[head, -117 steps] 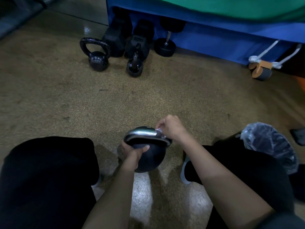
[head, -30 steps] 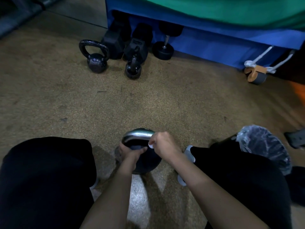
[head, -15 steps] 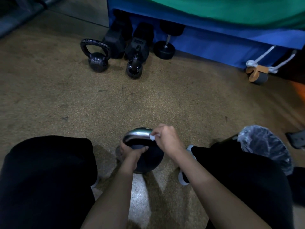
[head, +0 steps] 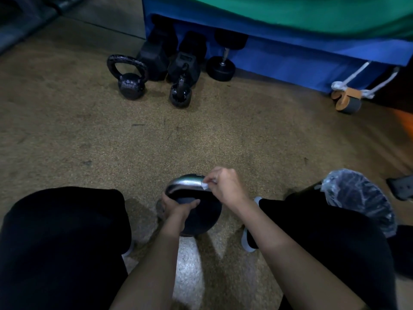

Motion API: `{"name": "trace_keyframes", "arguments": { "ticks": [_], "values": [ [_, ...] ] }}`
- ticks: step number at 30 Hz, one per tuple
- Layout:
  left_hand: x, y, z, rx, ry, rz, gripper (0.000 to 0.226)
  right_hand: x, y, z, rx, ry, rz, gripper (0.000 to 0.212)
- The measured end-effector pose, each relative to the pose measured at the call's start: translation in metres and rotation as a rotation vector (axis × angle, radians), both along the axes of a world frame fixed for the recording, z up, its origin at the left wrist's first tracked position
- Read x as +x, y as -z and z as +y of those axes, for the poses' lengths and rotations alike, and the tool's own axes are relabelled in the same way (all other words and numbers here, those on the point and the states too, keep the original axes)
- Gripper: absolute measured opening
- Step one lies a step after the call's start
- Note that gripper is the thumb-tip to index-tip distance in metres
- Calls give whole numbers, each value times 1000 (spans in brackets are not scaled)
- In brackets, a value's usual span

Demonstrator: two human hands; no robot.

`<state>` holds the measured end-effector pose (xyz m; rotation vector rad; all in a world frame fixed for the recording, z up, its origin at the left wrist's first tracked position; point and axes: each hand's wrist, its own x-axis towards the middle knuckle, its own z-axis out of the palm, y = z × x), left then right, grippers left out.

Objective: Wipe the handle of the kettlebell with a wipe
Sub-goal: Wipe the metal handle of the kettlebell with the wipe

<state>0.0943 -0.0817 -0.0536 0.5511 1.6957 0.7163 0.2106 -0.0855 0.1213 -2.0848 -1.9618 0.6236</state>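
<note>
1. Now, low in the middle of the view, the kettlebell with the round black body [head: 202, 220] sits on the brown speckled floor [head: 223, 135] between the person's knees. Its curved, shiny silver metal handle [head: 186, 184] arches over the top.
2. A small white wipe [head: 205, 186] is pressed against the right end of that handle, just where the bar bends down.
3. The right hand [head: 225, 186] has it: fingertips and thumb are pinched tight on the wipe, knuckles up.
4. The left hand [head: 178, 206] is clamped on the kettlebell at the left foot of the handle. Its fingers curl round behind (mostly hidden) and the thumb lies across the top of the black body.
5. Either side sit the knees in black trousers [head: 62, 242], and a white shoe [head: 247, 242] peeks out under the right leg.
6. A crumpled clear plastic bag [head: 357, 204] shows at the right knee; whether it rests on the leg, I cannot tell.
7. Well apart, at the far edge, stand a black cast-iron kettlebell with a wide loop [head: 130, 85] and a smaller black kettlebell [head: 180, 96]. Black dumbbells [head: 156, 57] line up against a blue padded mat [head: 279, 57].
8. Far right, there is an orange-and-grey wheel [head: 347, 100] tied with white cord.
</note>
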Motion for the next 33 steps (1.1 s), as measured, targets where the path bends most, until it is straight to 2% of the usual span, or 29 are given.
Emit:
{"name": "trace_keyframes", "arguments": {
  "ticks": [3, 8, 12, 23, 33],
  "values": [
    [0, 1, -1, 19, -13, -2, 126, 3, -1, 5, 40, 65, 51, 21],
    [0, -1, 1, 7, -13, -40, 131, 0, -1, 10, 10, 47, 22, 20],
    [-1, 1, 1, -6, -10, -60, 132, 4, 3, 15, 17, 137, 8, 24],
    [-1, 0, 1, -14, -2, -50, 133, 3, -2, 25, -115, 71, -61, 19],
    [0, -1, -2, 23, -39, -88, 129, 4, -4, 26, -144, 52, -63, 26]
  ]
}}
